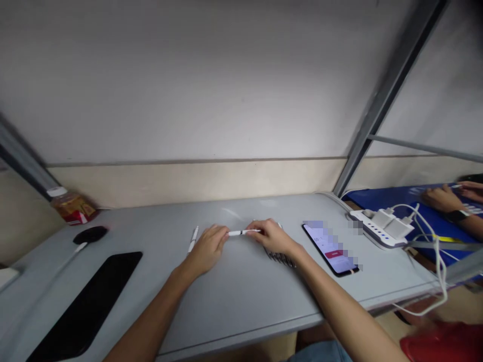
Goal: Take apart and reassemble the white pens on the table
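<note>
In front of me, a white pen [237, 233] with a dark band spans the gap between my hands, roughly level above the grey desk. My left hand [207, 246] pinches its left end, with the fingertips closed around it. At the other end, my right hand [272, 236] is closed on the pen with thumb and fingers. Another white pen [193, 238] lies just left of my left hand, partly covered by it. Several dark, slim pieces [281, 259] lie in a row under my right wrist, too blurred and covered to name.
On the right lie a lit phone [330, 249] and a white power strip [381, 229] with plugs and cables. To the left are a black flat slab [90, 301], a black round pad [89, 235] and a bottle [73, 205]. Another person's hands [445, 198] work at a blue surface.
</note>
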Tool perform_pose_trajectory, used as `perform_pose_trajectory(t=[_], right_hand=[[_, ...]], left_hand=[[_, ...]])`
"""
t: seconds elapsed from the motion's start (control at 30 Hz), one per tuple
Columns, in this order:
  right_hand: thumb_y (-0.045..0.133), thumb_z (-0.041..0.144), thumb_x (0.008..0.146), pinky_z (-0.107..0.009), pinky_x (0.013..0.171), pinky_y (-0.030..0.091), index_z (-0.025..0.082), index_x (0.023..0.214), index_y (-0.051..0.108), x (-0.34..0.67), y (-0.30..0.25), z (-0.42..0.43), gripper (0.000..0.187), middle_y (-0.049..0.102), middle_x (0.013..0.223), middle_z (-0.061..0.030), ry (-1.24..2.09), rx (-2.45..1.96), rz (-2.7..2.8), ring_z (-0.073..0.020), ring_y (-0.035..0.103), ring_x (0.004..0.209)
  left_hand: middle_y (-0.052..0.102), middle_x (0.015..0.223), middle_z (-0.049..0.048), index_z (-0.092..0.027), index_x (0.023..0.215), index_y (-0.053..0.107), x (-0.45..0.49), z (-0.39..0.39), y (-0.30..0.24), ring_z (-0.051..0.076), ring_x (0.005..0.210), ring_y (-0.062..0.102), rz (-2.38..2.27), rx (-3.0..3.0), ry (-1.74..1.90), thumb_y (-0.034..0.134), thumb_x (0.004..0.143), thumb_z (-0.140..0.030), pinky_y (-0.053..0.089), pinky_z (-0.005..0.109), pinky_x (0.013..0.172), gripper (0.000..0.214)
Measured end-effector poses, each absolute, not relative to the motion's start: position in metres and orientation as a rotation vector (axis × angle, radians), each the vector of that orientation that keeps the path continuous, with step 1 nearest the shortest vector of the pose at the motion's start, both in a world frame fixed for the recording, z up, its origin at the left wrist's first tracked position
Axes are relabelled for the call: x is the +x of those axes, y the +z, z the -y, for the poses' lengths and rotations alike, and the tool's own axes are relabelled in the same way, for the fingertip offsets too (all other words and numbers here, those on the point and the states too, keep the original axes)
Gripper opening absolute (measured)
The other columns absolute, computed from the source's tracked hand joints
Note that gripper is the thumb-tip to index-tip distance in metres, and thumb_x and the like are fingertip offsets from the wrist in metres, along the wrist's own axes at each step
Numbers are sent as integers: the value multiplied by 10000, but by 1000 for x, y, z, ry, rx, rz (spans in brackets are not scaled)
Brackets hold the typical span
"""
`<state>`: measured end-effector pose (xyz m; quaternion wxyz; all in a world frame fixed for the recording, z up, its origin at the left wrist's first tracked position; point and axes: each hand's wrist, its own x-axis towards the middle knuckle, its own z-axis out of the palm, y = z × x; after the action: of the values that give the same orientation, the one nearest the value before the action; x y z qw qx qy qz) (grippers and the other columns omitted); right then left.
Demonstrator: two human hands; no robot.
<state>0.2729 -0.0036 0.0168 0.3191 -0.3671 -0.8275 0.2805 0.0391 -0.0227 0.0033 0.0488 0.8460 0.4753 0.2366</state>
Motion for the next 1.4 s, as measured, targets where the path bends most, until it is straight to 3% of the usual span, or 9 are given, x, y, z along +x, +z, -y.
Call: perform_pose_trajectory(t=[0.2,0.33,0.47,0.57,0.63,0.7,0.83,1.1,1.4], right_hand=[[511,435,882,-215,448,273,159,796,663,269,10,4,327,465,520,41,1247,-962,2022,-84,366,456],[634,429,797,-210,457,323,159,735,614,264,12,2,278,507,549,29,1527,-898,1570,-87,436,477],[623,434,811,-258,663,481,200,911,591,263,15,-4,256,621,840,-30,1668,-657,1060,-144,598,762],[535,422,878,-267,642,496,236,1037,550,267,15,-10,245,565,747,3,1779,-503,814,-126,561,665],[522,398,893,-202,497,433,257,1094,527,271,14,-12,245,462,630,46,1806,-442,736,-95,461,528],[539,375,893,-148,374,286,291,1126,504,274,14,-12,250,370,576,74,1825,-381,714,-73,334,440],[596,329,872,-144,337,93,338,1096,489,277,16,-9,248,288,561,89,1858,-279,694,-54,193,397],[612,324,856,-155,356,69,361,1164,457,277,15,-11,347,293,577,90,1805,-327,739,-50,182,405],[587,361,870,-163,358,64,352,1134,457,274,14,-10,294,278,570,91,1772,-385,828,-55,151,409]], left_hand=[[588,767,28,-213,788,529,38,21,4,205,802,496,-1519,2726,700,319,914,-144,333,340,730,255],[601,840,33,-214,899,559,43,26,11,202,853,512,-1513,2637,825,338,939,-234,349,338,765,225],[601,961,30,-232,1113,532,41,27,14,190,931,528,-1455,2543,849,342,957,-353,363,343,835,275],[603,1009,41,-234,1183,503,34,23,12,200,980,520,-1516,2516,844,329,954,-378,363,367,879,322],[605,1064,53,-227,1142,527,30,19,11,215,1026,507,-1658,2490,842,288,961,-387,355,389,899,340],[602,1100,73,-210,1085,555,28,17,11,242,1056,491,-1861,2474,784,271,958,-403,351,419,904,366],[581,1120,126,-172,1089,572,24,15,13,305,1074,465,-2295,2357,599,303,923,-413,379,466,862,398],[557,1123,198,-118,1178,519,7,14,14,361,1094,466,-2572,2035,259,327,847,-347,440,470,771,446],[638,1029,166,-148,1141,494,5,14,17,347,991,585,-2469,1905,97,336,830,-337,456,448,741,396]])
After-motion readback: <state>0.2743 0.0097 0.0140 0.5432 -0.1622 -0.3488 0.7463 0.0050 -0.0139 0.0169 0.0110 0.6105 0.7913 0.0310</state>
